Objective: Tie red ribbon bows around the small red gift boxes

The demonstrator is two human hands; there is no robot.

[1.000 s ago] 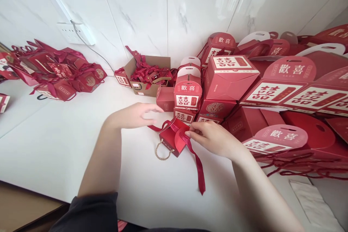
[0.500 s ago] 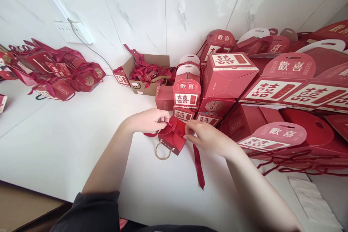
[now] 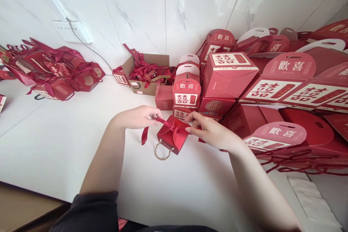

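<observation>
A small red gift box (image 3: 172,138) with a gold rope handle (image 3: 162,153) lies on the white table (image 3: 67,141) in front of me. A dark red ribbon (image 3: 145,134) runs across its top. My left hand (image 3: 137,116) pinches the ribbon's left end, which hangs down beside the box. My right hand (image 3: 210,130) pinches the other end at the box's right edge. The ribbon is stretched between both hands over the box flap.
A heap of larger red boxes with white labels (image 3: 272,94) crowds the right side. A brown carton of red ribbons (image 3: 148,74) stands by the wall. Tied red boxes (image 3: 57,72) lie at far left. Folded white paper (image 3: 312,199) rests at lower right.
My hands have drawn apart, pulling the ribbon taut across the box. The long ribbon tail that trailed toward me on the right is gone; a short end now hangs at the left.
</observation>
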